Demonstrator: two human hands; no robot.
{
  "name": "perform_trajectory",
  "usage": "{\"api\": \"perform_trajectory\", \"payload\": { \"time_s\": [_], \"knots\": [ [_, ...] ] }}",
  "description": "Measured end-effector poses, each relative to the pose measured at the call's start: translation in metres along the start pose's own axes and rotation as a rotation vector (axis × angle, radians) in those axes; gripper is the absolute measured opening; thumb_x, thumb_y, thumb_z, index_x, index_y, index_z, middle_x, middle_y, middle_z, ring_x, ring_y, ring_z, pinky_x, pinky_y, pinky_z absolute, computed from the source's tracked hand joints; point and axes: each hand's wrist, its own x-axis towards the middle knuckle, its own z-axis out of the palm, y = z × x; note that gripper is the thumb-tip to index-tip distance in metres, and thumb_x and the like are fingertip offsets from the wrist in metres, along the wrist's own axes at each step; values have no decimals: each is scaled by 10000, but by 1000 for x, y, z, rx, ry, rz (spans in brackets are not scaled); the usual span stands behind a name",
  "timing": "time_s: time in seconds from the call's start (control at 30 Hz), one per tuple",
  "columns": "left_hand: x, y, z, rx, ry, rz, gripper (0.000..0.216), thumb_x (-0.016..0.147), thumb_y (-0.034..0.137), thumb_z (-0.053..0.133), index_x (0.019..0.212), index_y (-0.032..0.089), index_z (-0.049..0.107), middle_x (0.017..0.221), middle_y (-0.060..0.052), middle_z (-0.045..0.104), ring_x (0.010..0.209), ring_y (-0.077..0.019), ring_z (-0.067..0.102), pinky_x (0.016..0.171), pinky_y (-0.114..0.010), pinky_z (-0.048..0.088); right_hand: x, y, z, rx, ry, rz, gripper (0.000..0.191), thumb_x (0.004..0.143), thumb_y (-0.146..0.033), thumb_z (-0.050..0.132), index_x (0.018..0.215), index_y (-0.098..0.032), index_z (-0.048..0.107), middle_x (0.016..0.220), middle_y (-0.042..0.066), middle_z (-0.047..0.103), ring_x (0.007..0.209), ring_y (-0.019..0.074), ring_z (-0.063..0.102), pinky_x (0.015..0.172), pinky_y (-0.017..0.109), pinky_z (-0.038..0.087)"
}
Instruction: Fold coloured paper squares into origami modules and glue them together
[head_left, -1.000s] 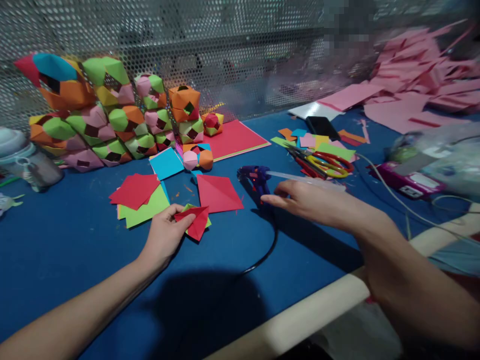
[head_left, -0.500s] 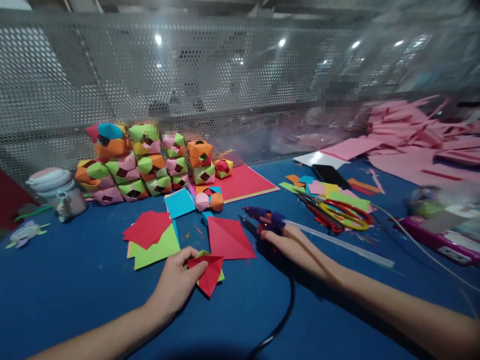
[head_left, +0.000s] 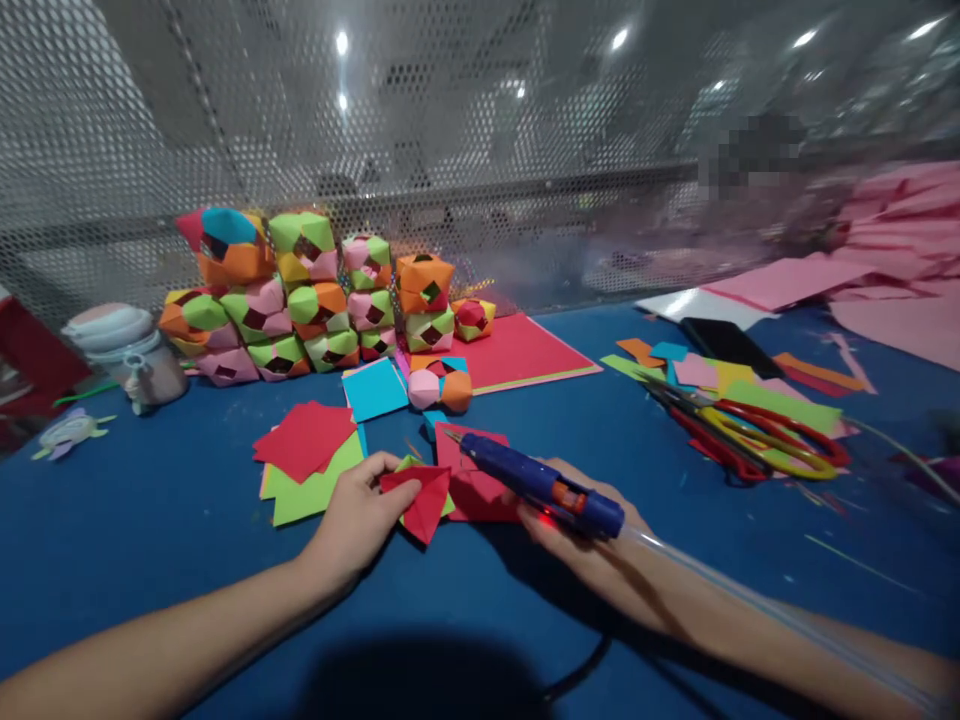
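My left hand pinches a folded red paper piece that lies on a green sheet on the blue table. My right hand grips a blue glue gun, lifted off the table, with its nozzle pointing left toward the folded piece. A clear glue stick trails from the back of the gun over my right forearm. A red paper square lies under the gun.
Stacked colourful paper cubes stand at the back left before a perforated metal screen. Loose red and green squares lie left. Red and yellow scissors rest on paper scraps right. A phone, pink paper, and a jar are nearby.
My right hand reached the glue gun on the table, took hold of it, lifted it and brought it toward the folded red piece. My left hand kept holding the piece.
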Motion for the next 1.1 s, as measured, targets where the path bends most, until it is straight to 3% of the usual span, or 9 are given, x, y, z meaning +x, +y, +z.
{"api": "perform_trajectory", "payload": {
  "time_s": [0.1, 0.23, 0.37, 0.57, 1.1],
  "knots": [
    [1, -1, 2, 23, 0, -6, 143, 708, 275, 642, 748, 167, 558, 682, 27, 596, 614, -111, 539, 558, -215, 404, -2, 4, 4, -69, -32, -56, 100, 801, -300, 536, 787, -202, 544, 651, 1, 597, 539, 126, 555, 509, 238, 445],
    [1, -1, 4, 81, -28, 30, 121, 723, 266, 618, 742, 164, 558, 675, 30, 578, 598, -103, 520, 552, -215, 392, -5, 4, 4, 2, -143, -225, 74, 826, -256, 507, 857, -190, 522, 707, 10, 593, 553, 103, 548, 504, 214, 430],
    [-1, 3, 6, 122, -52, 64, 49, 721, 193, 587, 714, 156, 555, 649, 38, 560, 594, -91, 495, 534, -196, 373, -5, 2, 1, -162, -217, -343, 86, 855, -264, 505, 882, -183, 518, 710, 8, 604, 561, 94, 538, 514, 210, 407],
    [-3, 4, 7, 140, -92, 75, 21, 726, 174, 564, 720, 154, 559, 620, 46, 542, 560, -83, 462, 507, -189, 348, -3, 6, 4, -284, -217, -346, 87, 859, -252, 485, 857, -180, 533, 694, 5, 615, 567, 102, 561, 520, 215, 405],
    [0, 2, 6, 145, -113, 60, 20, 722, 178, 566, 720, 160, 573, 626, 44, 552, 573, -90, 485, 527, -197, 364, -4, 9, 4, -296, -179, -362, 91, 845, -260, 509, 825, -176, 537, 655, 5, 600, 539, 107, 540, 509, 223, 397]
  ]
}}
